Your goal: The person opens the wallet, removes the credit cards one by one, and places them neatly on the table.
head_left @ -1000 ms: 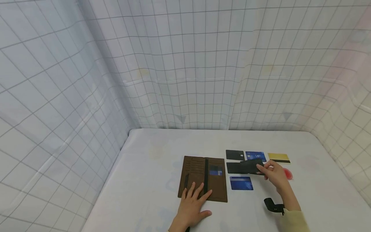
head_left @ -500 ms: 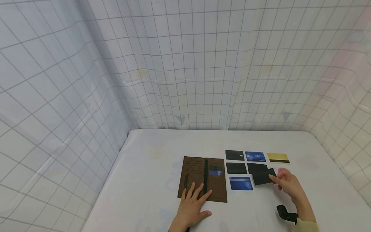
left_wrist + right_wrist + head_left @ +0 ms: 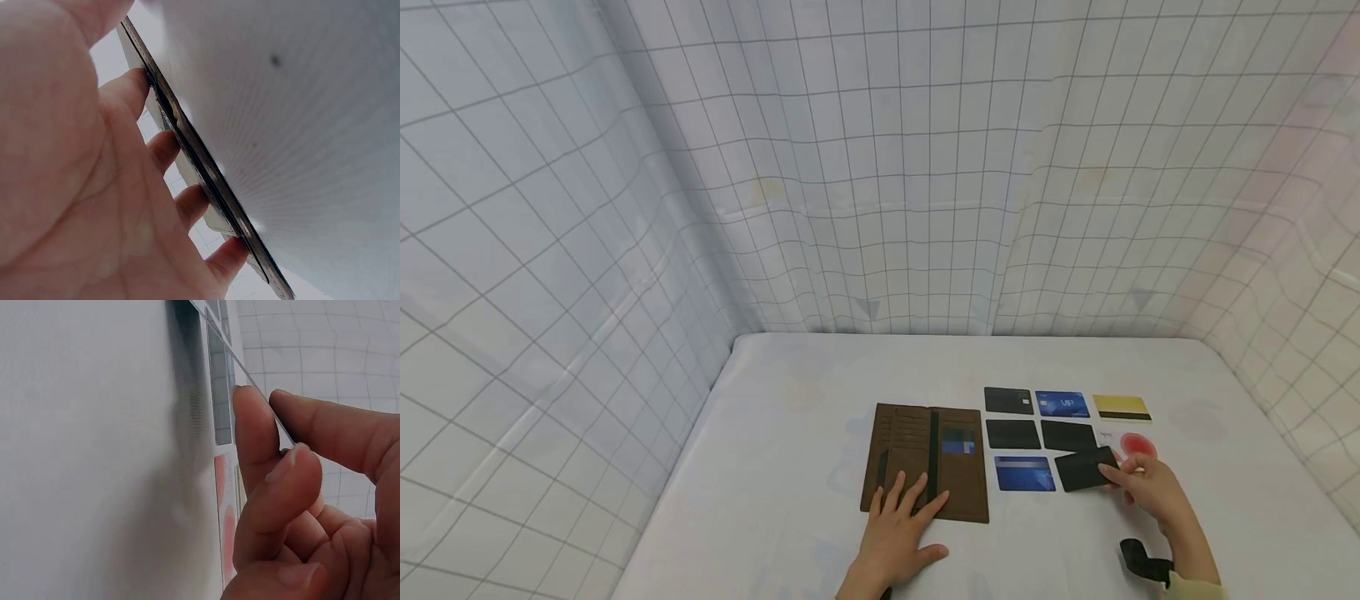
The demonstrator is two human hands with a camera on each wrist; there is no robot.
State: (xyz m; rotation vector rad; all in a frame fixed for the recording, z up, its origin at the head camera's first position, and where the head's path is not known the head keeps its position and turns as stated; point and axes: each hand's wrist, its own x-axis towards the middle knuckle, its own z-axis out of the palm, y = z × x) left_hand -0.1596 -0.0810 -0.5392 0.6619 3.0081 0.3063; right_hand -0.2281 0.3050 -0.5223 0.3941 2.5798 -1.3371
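Observation:
My left hand [image 3: 895, 533] lies spread on the lower part of an open brown wallet [image 3: 962, 492]; in the left wrist view its straight fingertips [image 3: 164, 150] rest on the wallet's edge. A blue card shows in the wallet's right-hand pocket. My right hand [image 3: 1153, 492] pinches a black card [image 3: 1084, 470] by its right end, between thumb and a finger. In the right wrist view this card [image 3: 240, 364] is seen edge-on, tilted to the table. It sits right of a blue card [image 3: 1025, 474] and below another black card [image 3: 1068, 436].
More cards lie in rows: a dark card with a chip [image 3: 1008, 401], a blue VIP card [image 3: 1062, 405], a yellow card [image 3: 1122, 407], a black card [image 3: 1013, 434] and a white card with a red patch [image 3: 1138, 445]. A gridded curtain [image 3: 880, 208] surrounds the white table [image 3: 760, 483].
My right hand has brought the black card down and right, from over the middle row to beside the lower blue card. The left hand has stayed on the wallet.

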